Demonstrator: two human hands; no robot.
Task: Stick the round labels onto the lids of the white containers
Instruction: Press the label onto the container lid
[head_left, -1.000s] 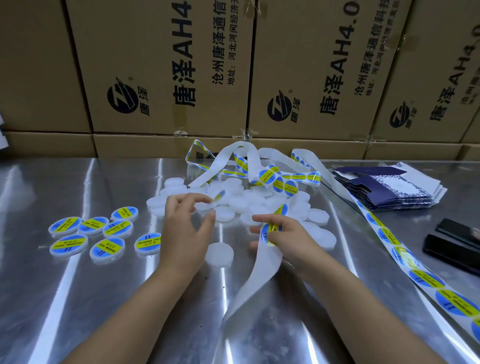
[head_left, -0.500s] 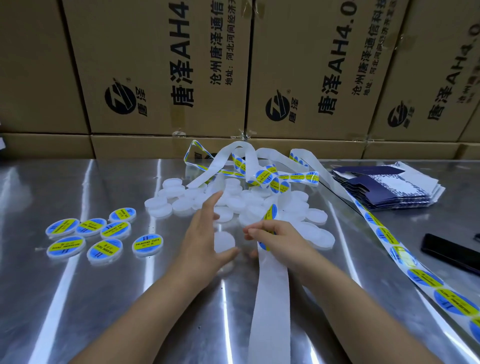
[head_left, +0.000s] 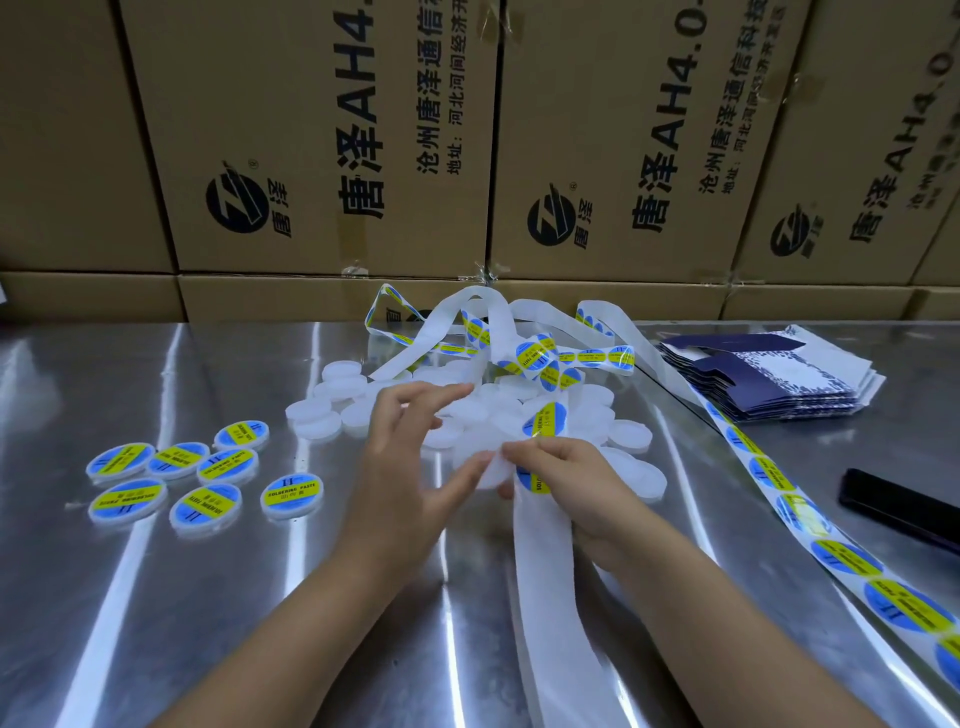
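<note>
A pile of plain white round containers (head_left: 519, 410) lies mid-table. Several labelled containers (head_left: 208, 509) with blue-and-yellow labels sit in a group at the left. My left hand (head_left: 410, 478) holds one white container (head_left: 478, 467) between thumb and fingers, just in front of the pile. My right hand (head_left: 571, 483) pinches the white label strip (head_left: 545, 597) at a blue-and-yellow round label (head_left: 535, 480), right against that container. Another label (head_left: 545, 418) on the strip stands just above my fingers.
The label strip loops behind the pile and runs down the right side (head_left: 841, 556) to the front edge. A stack of dark blue flat cartons (head_left: 779, 379) lies at the back right, a black object (head_left: 904, 506) at the right. Cardboard boxes (head_left: 322, 145) wall the back.
My left hand left the pile, took the lone white container and lifted it to my right hand. My right hand stayed on the strip, which now hangs straight toward me.
</note>
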